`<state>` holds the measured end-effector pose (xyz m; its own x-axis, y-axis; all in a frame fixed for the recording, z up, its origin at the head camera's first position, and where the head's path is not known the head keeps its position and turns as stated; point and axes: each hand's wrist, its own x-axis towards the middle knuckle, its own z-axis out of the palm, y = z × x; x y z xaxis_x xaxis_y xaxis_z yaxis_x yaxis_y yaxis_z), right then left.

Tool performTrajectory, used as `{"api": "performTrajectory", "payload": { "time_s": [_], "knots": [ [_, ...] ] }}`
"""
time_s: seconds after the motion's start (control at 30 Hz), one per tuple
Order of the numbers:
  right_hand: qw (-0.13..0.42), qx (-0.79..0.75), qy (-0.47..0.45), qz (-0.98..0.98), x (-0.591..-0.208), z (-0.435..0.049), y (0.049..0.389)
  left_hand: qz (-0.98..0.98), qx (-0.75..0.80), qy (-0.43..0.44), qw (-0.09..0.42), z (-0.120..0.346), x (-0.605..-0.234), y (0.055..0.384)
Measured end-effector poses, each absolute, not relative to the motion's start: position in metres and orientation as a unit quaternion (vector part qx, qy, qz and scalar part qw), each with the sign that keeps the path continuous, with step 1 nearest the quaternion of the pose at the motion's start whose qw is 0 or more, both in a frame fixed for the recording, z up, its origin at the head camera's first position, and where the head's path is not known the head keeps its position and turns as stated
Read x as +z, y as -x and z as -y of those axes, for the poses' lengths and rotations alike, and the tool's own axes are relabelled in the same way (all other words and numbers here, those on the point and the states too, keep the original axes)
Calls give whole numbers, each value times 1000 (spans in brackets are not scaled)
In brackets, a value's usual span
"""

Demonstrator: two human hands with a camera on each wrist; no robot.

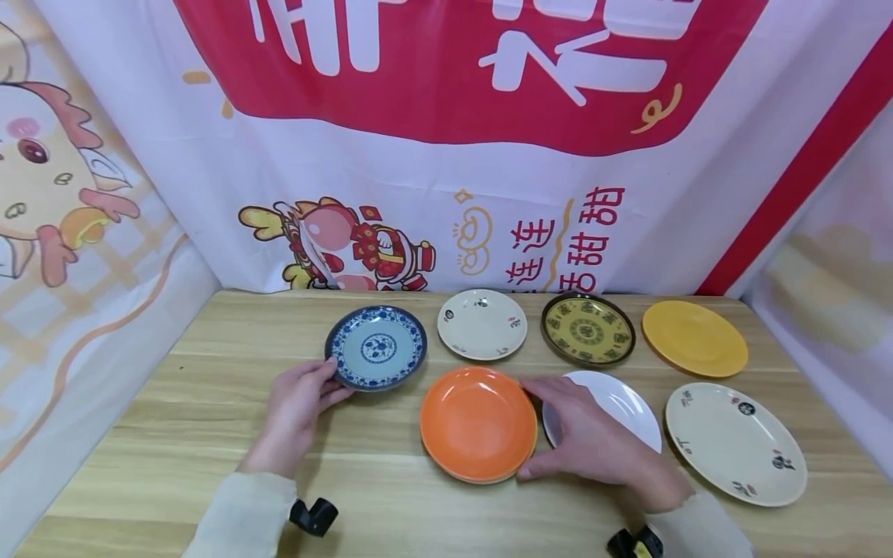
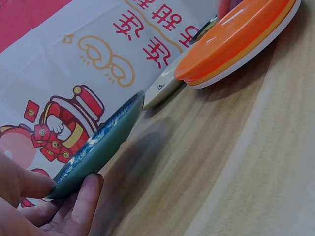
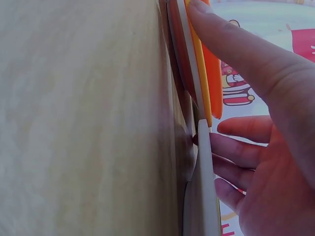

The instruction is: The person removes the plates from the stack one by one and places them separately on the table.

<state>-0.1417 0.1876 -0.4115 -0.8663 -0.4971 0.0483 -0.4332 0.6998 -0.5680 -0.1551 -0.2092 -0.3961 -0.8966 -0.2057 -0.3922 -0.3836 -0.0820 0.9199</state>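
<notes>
My left hand (image 1: 300, 407) pinches the near-left rim of a blue-and-white patterned plate (image 1: 377, 349), thumb above and fingers beneath. In the left wrist view this plate (image 2: 101, 147) is tilted, its shadow on the table below. My right hand (image 1: 593, 434) is spread along the right edge of a stack topped by an orange plate (image 1: 477, 422). Its thumb (image 3: 236, 42) lies at the stack's rim, and the other fingers are loosely extended near the far-right rim. Yellow and white rims show under the orange plate (image 2: 236, 39).
A white plate (image 1: 621, 399) is partly hidden behind my right hand. Along the back stand a small cream plate (image 1: 481, 325), a dark-rimmed olive plate (image 1: 588, 329) and a yellow plate (image 1: 694, 338). A cream oval plate (image 1: 736, 446) lies at right. A printed cloth (image 1: 446, 194) hangs behind the table.
</notes>
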Motion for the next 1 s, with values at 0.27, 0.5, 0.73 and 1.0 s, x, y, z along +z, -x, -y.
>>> {"api": "performTrajectory", "payload": {
  "time_s": [0.27, 0.5, 0.73, 1.0],
  "knots": [
    [59, -286, 254, -922, -413, -186, 142, -662, 703, 244, 87, 216, -396, 175],
    [65, -288, 250, -922, -413, -186, 142, -655, 704, 259, 92, 215, -400, 189],
    [65, -291, 250, -921, -413, -186, 142, -640, 718, 260, 90, 212, -403, 195],
    [57, -286, 252, -923, -413, -186, 142, -642, 714, 270, 73, 209, -404, 202]
  ]
}}
